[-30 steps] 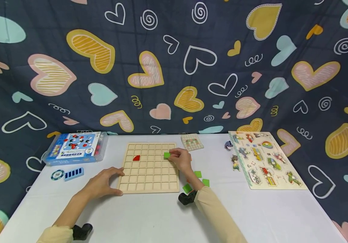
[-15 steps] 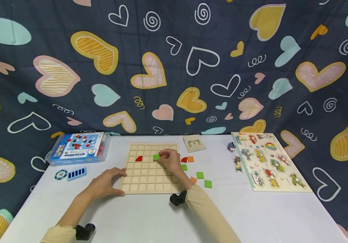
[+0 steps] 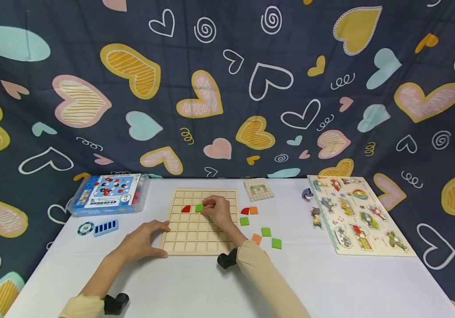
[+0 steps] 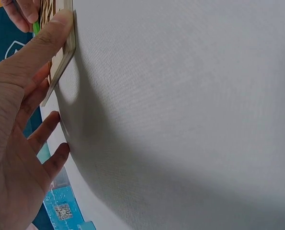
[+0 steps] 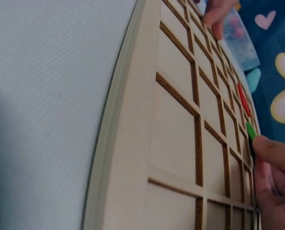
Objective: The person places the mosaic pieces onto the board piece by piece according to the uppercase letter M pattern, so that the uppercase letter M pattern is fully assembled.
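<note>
A square wooden grid board lies on the white table. At its left edge my left hand touches the rim, the thumb near the front corner and the other fingers further up the side. My right hand pinches a green square tile over the board's upper rows. A red quarter-circle tile sits in a cell just left of it. The right wrist view shows the green tile at my fingertips, close to the grid; whether it is seated in a cell I cannot tell.
Right of the board lie loose green tiles, orange tiles and another red quarter-circle. Behind them is a pattern card. A picture puzzle board and small figurines stand right; a plastic box stands back left.
My right hand has carried the green tile leftward across the board, towards the red quarter-circle. My left hand has stayed at the board's edge. The head view has shifted slightly.
</note>
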A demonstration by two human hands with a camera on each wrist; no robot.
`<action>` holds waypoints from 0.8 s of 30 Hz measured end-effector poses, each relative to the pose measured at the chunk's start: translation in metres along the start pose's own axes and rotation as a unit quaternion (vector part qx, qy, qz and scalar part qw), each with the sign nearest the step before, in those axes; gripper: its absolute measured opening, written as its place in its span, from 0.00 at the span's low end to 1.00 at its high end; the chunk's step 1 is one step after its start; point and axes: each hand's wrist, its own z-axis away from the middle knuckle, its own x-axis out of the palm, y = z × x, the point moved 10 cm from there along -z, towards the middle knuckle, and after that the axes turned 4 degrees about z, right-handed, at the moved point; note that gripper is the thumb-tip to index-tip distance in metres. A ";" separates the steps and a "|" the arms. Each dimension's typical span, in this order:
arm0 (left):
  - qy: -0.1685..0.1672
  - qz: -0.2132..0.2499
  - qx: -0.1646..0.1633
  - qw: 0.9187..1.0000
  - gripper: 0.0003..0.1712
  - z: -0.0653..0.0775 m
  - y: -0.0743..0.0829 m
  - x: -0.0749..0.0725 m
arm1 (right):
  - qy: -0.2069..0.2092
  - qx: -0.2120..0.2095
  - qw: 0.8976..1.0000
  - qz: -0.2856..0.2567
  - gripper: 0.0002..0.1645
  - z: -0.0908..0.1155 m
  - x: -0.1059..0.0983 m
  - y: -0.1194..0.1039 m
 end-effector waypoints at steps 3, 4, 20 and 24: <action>-0.003 0.001 -0.004 1.000 0.37 0.000 0.000 0.001 | -0.004 0.001 1.000 0.001 0.13 -0.001 0.003 -0.001; -0.003 0.002 -0.005 1.000 0.37 -0.001 -0.001 0.001 | -0.007 0.001 1.000 -0.001 0.13 -0.001 0.003 -0.002; -0.006 0.005 -0.005 1.000 0.37 -0.001 -0.001 0.002 | -0.014 -0.011 1.000 0.005 0.12 0.000 0.009 -0.008; -0.006 0.000 -0.009 1.000 0.36 -0.001 -0.001 0.001 | -0.019 -0.011 1.000 -0.002 0.12 0.002 0.007 -0.010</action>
